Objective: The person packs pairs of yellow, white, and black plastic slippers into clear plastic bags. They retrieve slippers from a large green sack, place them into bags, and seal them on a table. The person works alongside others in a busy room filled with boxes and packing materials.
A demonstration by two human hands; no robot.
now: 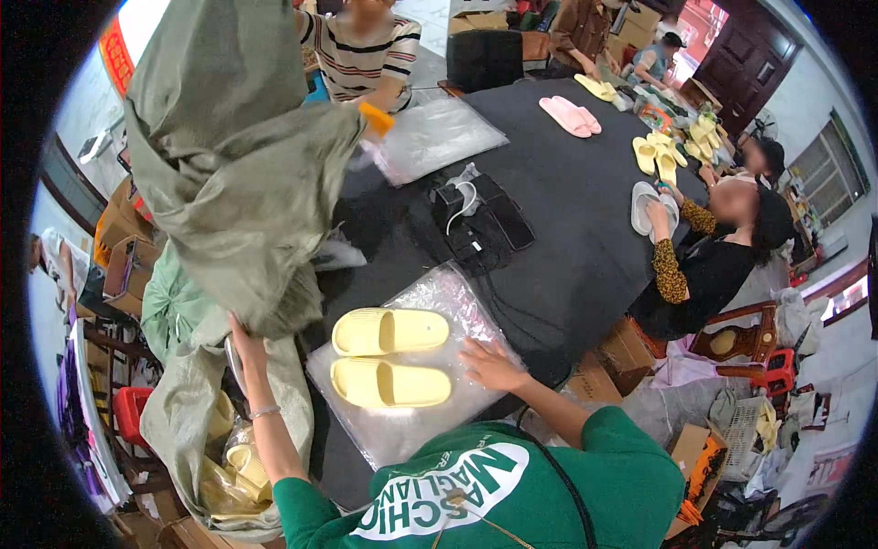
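A pair of pale yellow slide slippers (380,331) lies side by side on a stack of clear plastic bags (352,430) at the table's near edge. My right hand (494,366) rests flat on the bags, just right of the slippers, with fingers spread and nothing held. At the rim of an open grey-green woven sack (293,457), my left hand (247,352) is closed on the sack material; its fingertips are partly hidden. Inside that sack are yellow slippers in clear wrapping (247,467). A large grey-green sheet of sacking (229,165) rises above my left hand.
On the black-covered table (567,247) lie a black bundle with a white loop (476,220), more plastic bags (439,137) and pink slippers (569,117). A person in a striped shirt (366,59) is across; another at right handles grey slippers (643,209). Cardboard boxes (608,366) stand below.
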